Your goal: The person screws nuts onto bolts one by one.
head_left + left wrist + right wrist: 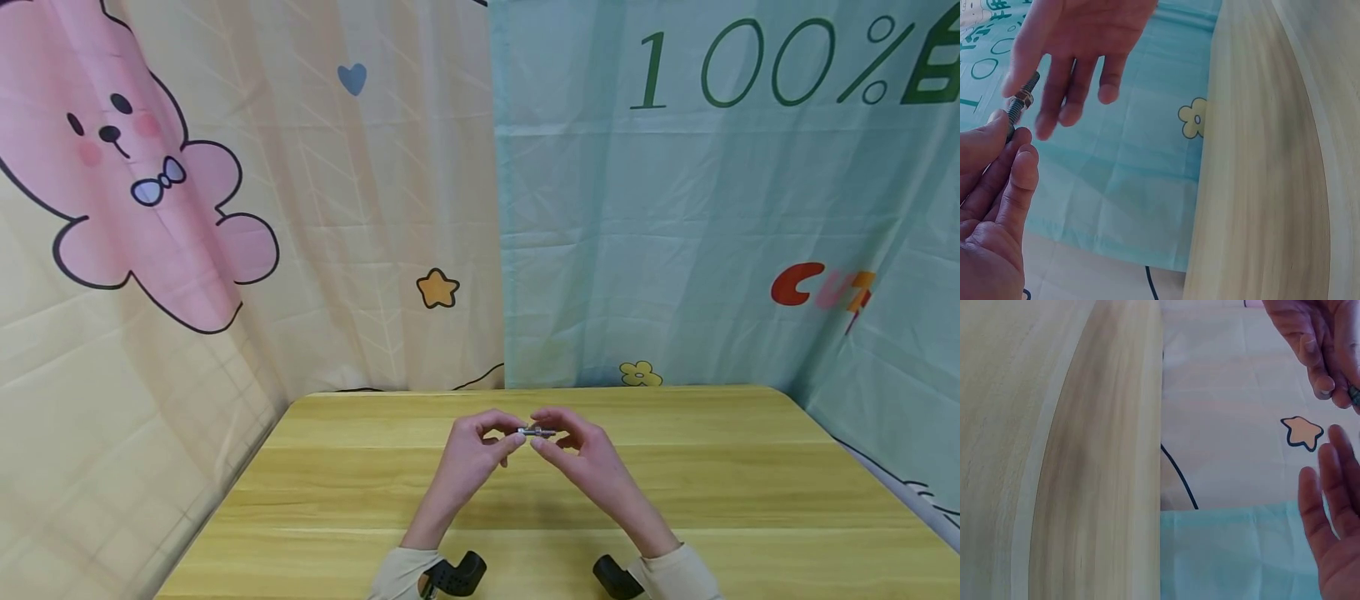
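Observation:
A small threaded metal bolt with a nut partway along it is held above the table. My left hand pinches one end of the bolt between thumb and fingers. Around the other end, my right hand has its thumb and index finger spread, one on either side of the bolt. The left wrist view shows the right thumb overlapping the nut, while the other right fingers hang loosely extended. Only a bit of the bolt shows at the edge of the right wrist view.
Below both hands is a wood-grain table. Printed curtains hang behind its far edge and along the sides. Black straps with a camera sit at the wrists, over light sleeves.

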`<state>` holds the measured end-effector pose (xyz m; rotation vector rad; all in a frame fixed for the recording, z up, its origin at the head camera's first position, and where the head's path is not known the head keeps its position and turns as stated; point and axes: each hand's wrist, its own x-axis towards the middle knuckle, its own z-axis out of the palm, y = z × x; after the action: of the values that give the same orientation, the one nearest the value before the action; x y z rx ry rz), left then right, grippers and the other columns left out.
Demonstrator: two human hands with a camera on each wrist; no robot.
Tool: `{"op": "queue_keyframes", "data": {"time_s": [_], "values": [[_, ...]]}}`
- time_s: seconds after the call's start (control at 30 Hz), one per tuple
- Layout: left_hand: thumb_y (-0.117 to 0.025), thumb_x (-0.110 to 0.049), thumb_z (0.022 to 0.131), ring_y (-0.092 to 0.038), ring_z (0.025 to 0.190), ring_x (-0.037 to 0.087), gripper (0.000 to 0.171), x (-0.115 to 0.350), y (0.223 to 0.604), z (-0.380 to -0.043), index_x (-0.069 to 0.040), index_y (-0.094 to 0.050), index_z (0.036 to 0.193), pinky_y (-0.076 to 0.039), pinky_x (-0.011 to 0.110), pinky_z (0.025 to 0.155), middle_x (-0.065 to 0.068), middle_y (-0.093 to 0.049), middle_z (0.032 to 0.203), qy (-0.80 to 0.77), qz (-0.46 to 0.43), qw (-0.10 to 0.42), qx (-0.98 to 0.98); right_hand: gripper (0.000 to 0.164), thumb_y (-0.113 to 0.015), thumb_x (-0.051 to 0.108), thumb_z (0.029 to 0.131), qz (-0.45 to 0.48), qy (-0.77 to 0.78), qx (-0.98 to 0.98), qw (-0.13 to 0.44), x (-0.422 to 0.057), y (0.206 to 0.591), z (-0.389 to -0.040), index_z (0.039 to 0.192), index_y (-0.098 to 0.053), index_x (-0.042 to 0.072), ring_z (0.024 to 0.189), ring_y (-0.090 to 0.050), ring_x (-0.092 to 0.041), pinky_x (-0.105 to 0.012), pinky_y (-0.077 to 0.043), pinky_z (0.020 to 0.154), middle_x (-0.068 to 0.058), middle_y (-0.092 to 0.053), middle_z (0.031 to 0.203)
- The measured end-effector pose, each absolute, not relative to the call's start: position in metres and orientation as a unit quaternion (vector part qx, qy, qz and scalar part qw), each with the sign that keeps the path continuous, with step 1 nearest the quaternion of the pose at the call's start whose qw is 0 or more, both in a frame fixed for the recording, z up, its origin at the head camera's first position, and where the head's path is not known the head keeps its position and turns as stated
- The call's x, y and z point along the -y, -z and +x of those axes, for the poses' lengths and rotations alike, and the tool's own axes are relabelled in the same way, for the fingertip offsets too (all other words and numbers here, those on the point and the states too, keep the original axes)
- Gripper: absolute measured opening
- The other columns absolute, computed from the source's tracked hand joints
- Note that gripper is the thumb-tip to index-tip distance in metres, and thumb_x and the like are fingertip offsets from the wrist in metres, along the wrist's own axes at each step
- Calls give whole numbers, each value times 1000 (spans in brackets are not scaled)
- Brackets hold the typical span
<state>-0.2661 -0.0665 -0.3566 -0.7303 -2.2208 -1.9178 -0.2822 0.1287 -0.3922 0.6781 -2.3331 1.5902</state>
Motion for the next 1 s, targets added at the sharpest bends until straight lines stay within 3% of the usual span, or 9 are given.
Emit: {"op": "queue_keyframes", "data": {"time_s": [0.23, 0.33, 0.47, 0.57, 0.63, 0.8, 0.9, 1.0], "values": [[-68, 2, 90, -56, 78, 26, 8, 67, 357, -267, 4, -72, 97, -49, 21, 55, 11, -66, 89, 641, -241, 61, 726, 24, -70, 7, 92, 281, -548, 774, 146, -129, 390, -282, 115, -64, 12, 104, -60, -21, -35, -53, 81, 0, -64, 111], [-69, 1, 90, -57, 79, 27, 7, 67, 357, -268, 3, -72, 97, -52, 28, 56, 10, -66, 89, 637, -242, 62, 729, 21, -69, 9, 93, 284, -541, 778, 146, -130, 390, -283, 112, -65, 14, 102, -61, -19, -35, -53, 81, 2, -65, 108], [-69, 1, 90, -58, 79, 26, 7, 67, 358, -268, 2, -72, 96, -53, 27, 56, 9, -66, 89, 636, -242, 61, 730, 15, -68, 20, 94, 277, -533, 787, 140, -131, 391, -282, 110, -67, 19, 98, -63, -16, -36, -53, 82, 5, -67, 105], [-69, 1, 90, -58, 80, 27, 7, 67, 359, -268, 2, -72, 97, -51, 23, 55, 10, -66, 89, 639, -241, 60, 728, 14, -67, 25, 96, 268, -539, 787, 133, -130, 392, -281, 108, -69, 19, 96, -65, -20, -38, -53, 82, 3, -68, 102], [-69, 1, 90, -58, 80, 29, 8, 67, 359, -268, 2, -72, 97, -52, 27, 56, 9, -66, 90, 638, -242, 61, 729, 12, -65, 26, 97, 258, -542, 790, 128, -129, 392, -280, 105, -70, 18, 92, -66, -21, -38, -53, 80, 2, -69, 98], [-69, -1, 91, -58, 81, 24, 8, 66, 359, -267, 2, -72, 98, -54, 31, 57, 7, -67, 91, 632, -244, 63, 733, 19, -61, 35, 98, 218, -542, 804, 112, -128, 390, -278, 98, -71, 19, 87, -66, -20, -36, -49, 74, 4, -70, 86], [-69, -1, 91, -58, 80, 21, 8, 66, 359, -267, 1, -72, 98, -52, 27, 57, 7, -67, 91, 633, -242, 62, 733, 22, -59, 39, 98, 201, -545, 808, 101, -128, 389, -277, 99, -72, 20, 89, -65, -18, -36, -47, 73, 5, -70, 87], [-69, -1, 91, -57, 77, 19, 8, 66, 359, -267, 1, -72, 98, -51, 24, 56, 8, -66, 90, 633, -241, 61, 733, 20, -62, 36, 98, 207, -543, 807, 103, -130, 390, -280, 107, -71, 20, 97, -63, -16, -38, -50, 78, 5, -70, 99]]}}
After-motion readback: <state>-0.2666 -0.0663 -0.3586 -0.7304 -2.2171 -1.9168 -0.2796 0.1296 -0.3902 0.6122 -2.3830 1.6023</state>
